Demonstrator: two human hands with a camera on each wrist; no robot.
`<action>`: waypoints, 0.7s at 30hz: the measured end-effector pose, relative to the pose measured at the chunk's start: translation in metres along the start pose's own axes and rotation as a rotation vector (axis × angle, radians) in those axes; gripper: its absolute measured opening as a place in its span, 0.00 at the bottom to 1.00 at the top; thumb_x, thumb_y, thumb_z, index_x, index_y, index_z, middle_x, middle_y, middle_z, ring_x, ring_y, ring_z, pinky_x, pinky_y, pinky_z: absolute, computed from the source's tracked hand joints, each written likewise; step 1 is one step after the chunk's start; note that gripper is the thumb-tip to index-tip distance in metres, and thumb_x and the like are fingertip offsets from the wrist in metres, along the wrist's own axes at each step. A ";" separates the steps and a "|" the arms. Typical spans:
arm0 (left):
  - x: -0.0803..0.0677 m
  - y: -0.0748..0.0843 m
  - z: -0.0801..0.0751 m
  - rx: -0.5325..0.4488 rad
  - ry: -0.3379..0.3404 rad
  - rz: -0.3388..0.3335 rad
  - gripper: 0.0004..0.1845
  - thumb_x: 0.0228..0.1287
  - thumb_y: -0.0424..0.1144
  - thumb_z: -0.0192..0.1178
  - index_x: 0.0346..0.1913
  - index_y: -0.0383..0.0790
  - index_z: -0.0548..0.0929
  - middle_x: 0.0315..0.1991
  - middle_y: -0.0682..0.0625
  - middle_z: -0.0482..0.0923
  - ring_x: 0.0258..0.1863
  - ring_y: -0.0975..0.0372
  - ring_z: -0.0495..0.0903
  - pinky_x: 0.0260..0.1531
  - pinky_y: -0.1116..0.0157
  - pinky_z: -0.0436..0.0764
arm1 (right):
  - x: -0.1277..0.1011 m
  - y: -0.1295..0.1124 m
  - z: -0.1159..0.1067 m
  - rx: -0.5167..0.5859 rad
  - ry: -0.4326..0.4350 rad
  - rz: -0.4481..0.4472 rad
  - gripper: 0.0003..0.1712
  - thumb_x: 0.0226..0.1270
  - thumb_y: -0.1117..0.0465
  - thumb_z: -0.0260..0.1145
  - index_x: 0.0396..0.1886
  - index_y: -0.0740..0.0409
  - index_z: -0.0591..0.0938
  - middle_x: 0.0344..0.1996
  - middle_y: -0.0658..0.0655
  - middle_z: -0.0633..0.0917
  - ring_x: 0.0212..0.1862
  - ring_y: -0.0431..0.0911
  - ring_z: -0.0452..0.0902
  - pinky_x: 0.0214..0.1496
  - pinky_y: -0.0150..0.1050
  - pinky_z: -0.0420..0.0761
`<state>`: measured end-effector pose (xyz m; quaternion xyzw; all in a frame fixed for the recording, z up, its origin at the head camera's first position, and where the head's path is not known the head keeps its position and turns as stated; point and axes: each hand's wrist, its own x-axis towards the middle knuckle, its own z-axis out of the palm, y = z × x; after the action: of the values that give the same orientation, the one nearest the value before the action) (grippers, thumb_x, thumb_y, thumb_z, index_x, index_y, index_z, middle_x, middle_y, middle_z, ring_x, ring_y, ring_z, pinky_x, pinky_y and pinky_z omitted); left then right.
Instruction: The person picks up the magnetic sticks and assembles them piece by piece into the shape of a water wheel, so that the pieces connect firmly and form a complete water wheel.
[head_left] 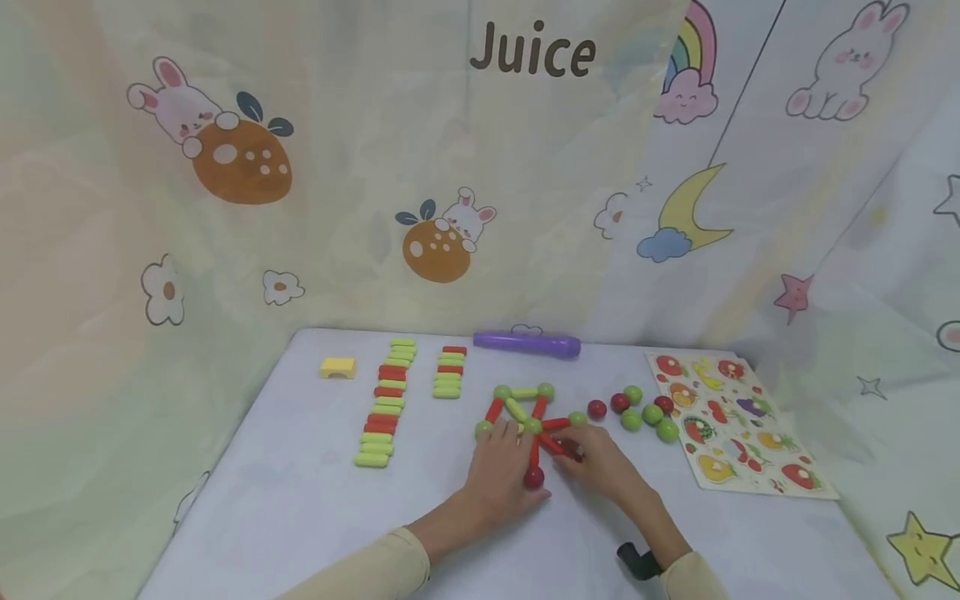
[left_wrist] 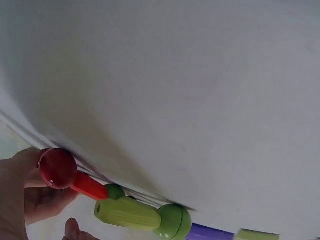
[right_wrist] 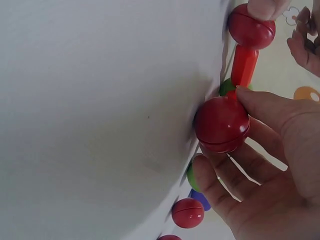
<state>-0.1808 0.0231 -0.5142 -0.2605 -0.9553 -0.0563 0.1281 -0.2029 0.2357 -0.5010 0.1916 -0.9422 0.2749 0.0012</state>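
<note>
A flat frame of red and yellow-green rods joined by balls lies mid-table, with a green ball (head_left: 532, 427) at its hub. My left hand (head_left: 498, 471) is over its near-left part. In the right wrist view, the left thumb (right_wrist: 262, 9) presses a red ball (right_wrist: 251, 27) at the end of a red rod (right_wrist: 244, 65); the other left fingers hang bent, apart from that ball. My right hand (head_left: 596, 462) pinches another red ball (right_wrist: 221, 124) at a red rod's outer end. A yellow-green rod (left_wrist: 127, 214) meets a green ball (left_wrist: 172, 222) in the left wrist view.
Loose red and green balls (head_left: 632, 419) lie right of the frame, beside a fruit-picture board (head_left: 738, 425). Two columns of rods (head_left: 386, 408) are at left, near a yellow arch block (head_left: 338, 367). A purple stick (head_left: 525, 342) lies at the back edge.
</note>
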 end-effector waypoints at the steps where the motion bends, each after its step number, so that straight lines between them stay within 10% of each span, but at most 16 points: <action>1: 0.001 0.001 0.001 -0.001 -0.004 -0.016 0.48 0.52 0.73 0.76 0.66 0.44 0.78 0.51 0.48 0.78 0.58 0.55 0.73 0.55 0.58 0.79 | 0.001 0.000 0.001 -0.001 0.004 0.008 0.19 0.64 0.66 0.81 0.54 0.55 0.91 0.41 0.46 0.89 0.42 0.40 0.82 0.48 0.38 0.87; 14: -0.010 -0.025 -0.006 -0.162 0.006 -0.169 0.41 0.53 0.66 0.77 0.58 0.40 0.76 0.34 0.52 0.77 0.39 0.58 0.73 0.42 0.60 0.75 | 0.001 0.005 0.000 0.010 0.026 0.001 0.18 0.63 0.68 0.81 0.53 0.56 0.91 0.41 0.48 0.90 0.43 0.40 0.84 0.47 0.39 0.88; 21: -0.012 -0.029 -0.002 -0.237 -0.026 -0.136 0.28 0.59 0.60 0.77 0.48 0.45 0.78 0.25 0.58 0.69 0.33 0.63 0.70 0.36 0.63 0.70 | 0.002 0.007 0.002 0.028 0.020 -0.020 0.18 0.63 0.68 0.81 0.53 0.57 0.91 0.41 0.48 0.89 0.42 0.41 0.84 0.45 0.34 0.87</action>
<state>-0.1854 -0.0078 -0.5166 -0.2089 -0.9590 -0.1739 0.0801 -0.2073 0.2390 -0.5065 0.1979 -0.9363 0.2899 0.0108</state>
